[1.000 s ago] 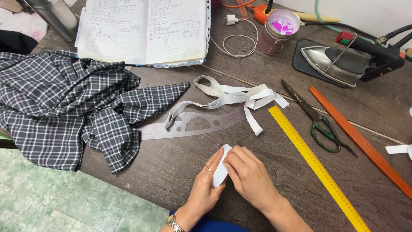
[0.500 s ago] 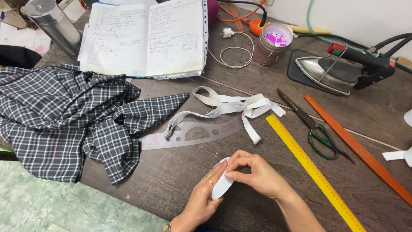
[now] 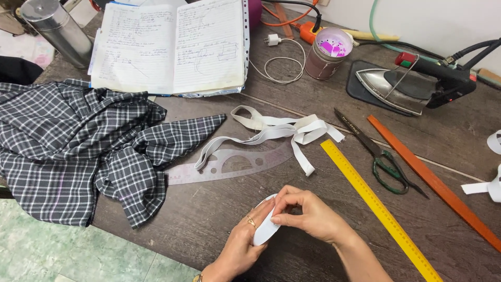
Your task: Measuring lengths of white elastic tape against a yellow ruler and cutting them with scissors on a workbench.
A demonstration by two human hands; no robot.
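Steel flask, far left rear of the dark wood counter. Checked black-and-white fabric, heaped at the left, one corner pointing right. Open written notebook, behind the fabric. Clear curved ruler, flat beside the fabric's corner, with a white elastic band looped across its upper edge. Left hand, near front edge, ring on one finger, fingers pressed together along the back of a small white folded strip. Right hand, touching the left, fingers pinching the strip's upper edge; the strip stands held between both hands just above the counter, centre front. Cup with pink bits, rear centre. Yellow ruler, diagonal, right of the hands. Green-handled scissors, between it and an orange ruler. Iron on a dark mat, rear right.
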